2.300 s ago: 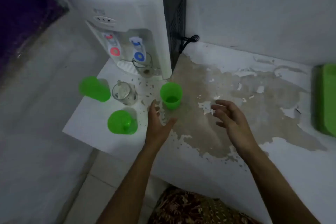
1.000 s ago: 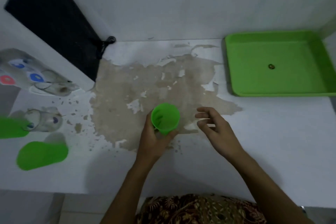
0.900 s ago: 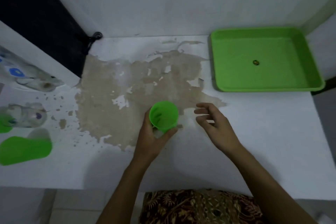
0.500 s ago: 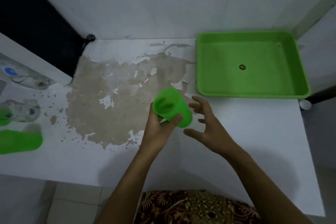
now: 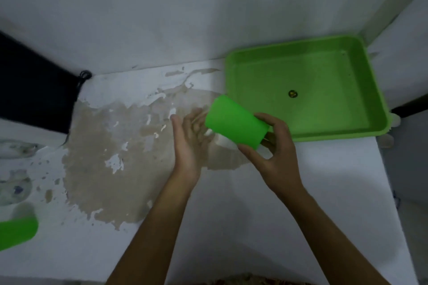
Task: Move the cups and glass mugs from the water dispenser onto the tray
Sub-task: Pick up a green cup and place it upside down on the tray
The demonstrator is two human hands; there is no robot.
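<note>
A green plastic cup lies tilted on its side in the air, just left of the green tray. My right hand grips its wide end between thumb and fingers. Open and flat, my left hand stays just left of the cup's narrow end; whether it touches is unclear. The tray sits at the back right with only a small dark speck inside. Another green cup shows at the far left edge, with a blurred glass mug behind it.
The white counter carries a large brown patch of peeled paint. The water dispenser's black side and its cable stand at the back left. White walls close the back and the right.
The cup passed from my left hand to my right hand and tipped over onto its side, nearer the tray. My left hand let go and opened. The view swung right.
</note>
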